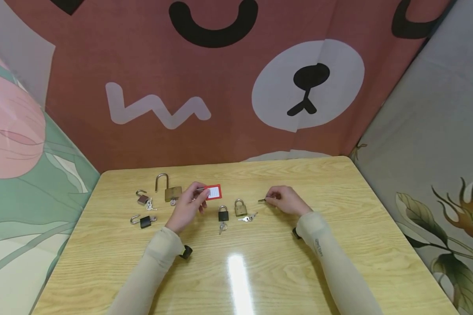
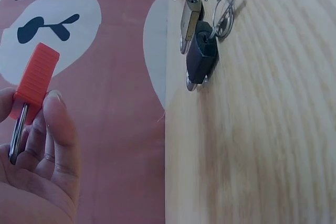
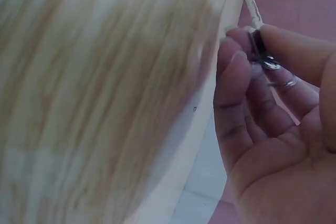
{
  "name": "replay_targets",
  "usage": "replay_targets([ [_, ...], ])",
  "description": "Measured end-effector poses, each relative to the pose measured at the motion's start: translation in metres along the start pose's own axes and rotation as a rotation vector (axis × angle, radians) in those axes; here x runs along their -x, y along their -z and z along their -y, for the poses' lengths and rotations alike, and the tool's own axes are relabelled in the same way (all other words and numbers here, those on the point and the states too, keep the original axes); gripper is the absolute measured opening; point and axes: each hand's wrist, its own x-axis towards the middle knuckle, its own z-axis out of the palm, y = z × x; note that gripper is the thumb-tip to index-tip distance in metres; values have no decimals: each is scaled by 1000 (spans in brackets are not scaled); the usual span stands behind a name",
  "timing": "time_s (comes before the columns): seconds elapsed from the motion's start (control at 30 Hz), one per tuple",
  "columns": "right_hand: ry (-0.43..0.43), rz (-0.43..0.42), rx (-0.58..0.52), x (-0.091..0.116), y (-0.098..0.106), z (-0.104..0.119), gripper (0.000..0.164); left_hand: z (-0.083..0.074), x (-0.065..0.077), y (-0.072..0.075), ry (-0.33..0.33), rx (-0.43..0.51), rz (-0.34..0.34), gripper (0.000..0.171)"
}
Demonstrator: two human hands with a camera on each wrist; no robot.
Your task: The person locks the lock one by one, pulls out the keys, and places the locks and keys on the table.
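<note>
My left hand (image 1: 189, 205) holds a red padlock (image 2: 38, 77) above the table, thumb and fingers gripping its body. A white label shows on its face in the head view, and its metal shackle (image 2: 19, 129) points back toward the palm. To the right, my right hand (image 1: 287, 201) pinches a key (image 3: 254, 10) with a dark head between thumb and fingertips; a metal ring (image 3: 283, 83) hangs from it by the fingers. Between the hands stand a black padlock (image 1: 223, 214) with a key on a ring, and a brass padlock (image 1: 241, 210) with several keys (image 1: 247, 218) beside it.
Left of my left hand lie a large brass padlock (image 1: 174, 193), a small brown padlock (image 1: 143, 199) and a black padlock (image 1: 146, 222), shackles open, with keys. The wooden table (image 1: 284, 271) meets a printed cloth backdrop (image 1: 228, 144) behind.
</note>
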Motion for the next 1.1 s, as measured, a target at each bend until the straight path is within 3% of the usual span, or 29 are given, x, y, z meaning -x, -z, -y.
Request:
replay_targets([
  [0.53,-45,-7,97,3,4,4,10,1,-3,-3,-1,2,4,22],
  [0.87,8,-71,136,3,1,9,15,0,-4,-4,-13,-4,10,23],
  [1.1,128,-110,14,-2,-7,42,20,1,-3,-10,-10,-8,20,22],
])
